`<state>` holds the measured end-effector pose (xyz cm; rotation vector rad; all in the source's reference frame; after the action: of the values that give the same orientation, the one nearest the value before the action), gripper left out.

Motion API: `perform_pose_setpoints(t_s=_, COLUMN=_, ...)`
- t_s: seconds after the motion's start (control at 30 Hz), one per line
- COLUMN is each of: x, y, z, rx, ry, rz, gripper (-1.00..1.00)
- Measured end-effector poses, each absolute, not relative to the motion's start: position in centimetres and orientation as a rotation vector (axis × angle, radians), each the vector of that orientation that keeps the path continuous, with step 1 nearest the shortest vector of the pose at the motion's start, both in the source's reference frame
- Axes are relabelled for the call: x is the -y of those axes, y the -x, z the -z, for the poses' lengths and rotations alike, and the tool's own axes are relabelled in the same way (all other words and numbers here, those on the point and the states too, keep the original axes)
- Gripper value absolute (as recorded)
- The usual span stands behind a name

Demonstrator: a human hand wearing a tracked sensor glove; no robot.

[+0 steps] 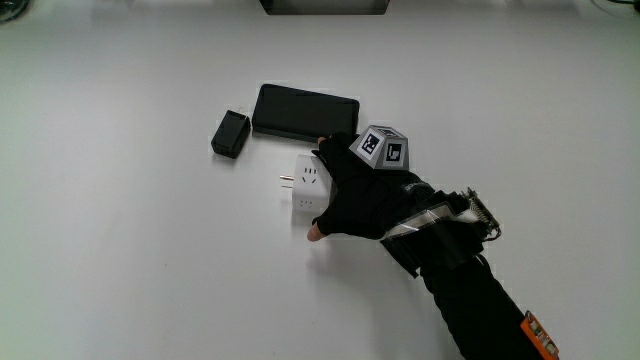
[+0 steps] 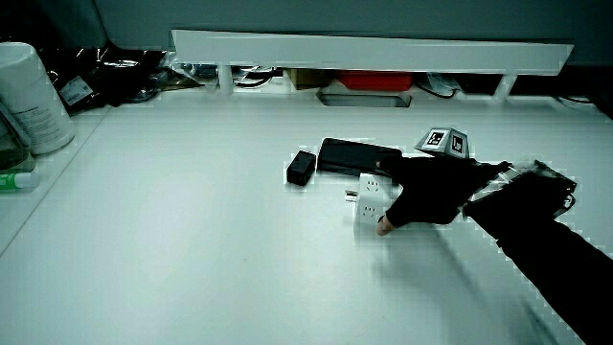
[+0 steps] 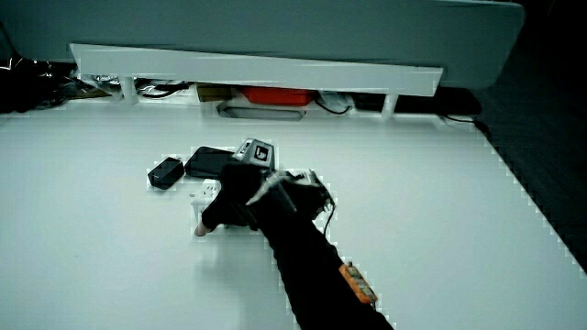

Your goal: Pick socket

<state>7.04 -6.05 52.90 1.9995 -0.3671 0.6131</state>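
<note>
A white socket adapter [image 1: 306, 186] with metal prongs lies on the white table [image 1: 130, 250], nearer to the person than a flat black device [image 1: 303, 111]. The gloved hand [image 1: 358, 196] rests on the socket, its fingers wrapped around the body and the thumb tip [image 1: 313, 233] at the socket's near end. The patterned cube [image 1: 382, 147] sits on the hand's back. In both side views the socket [image 2: 369, 196] [image 3: 207, 192] shows partly from under the hand [image 2: 431, 192] [image 3: 237, 203].
A small black box [image 1: 231, 133] lies beside the flat black device. A white cylindrical container [image 2: 29, 96] stands at the table's edge in a side view. A low white partition [image 2: 364, 50] [image 3: 257, 69] runs along the table, with cables and a red item under it.
</note>
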Motion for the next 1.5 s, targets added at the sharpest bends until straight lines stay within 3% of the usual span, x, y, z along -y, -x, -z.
perform_pose_setpoints(t_s=0.37, x=6.0, y=-6.9, z=-53.9, rx=0.345, ry=-2.013, rz=-0.643, gripper=0.00)
perform_pose_setpoints(t_s=1.13, x=5.9, y=-7.4, z=-52.5, rx=0.371, ry=-2.184, rz=-0.746, gripper=1.00)
perform_pose_setpoints(t_s=1.5, x=6.1, y=-7.7, z=-48.2, rx=0.477, ry=-2.203, rz=-0.800, gripper=1.00)
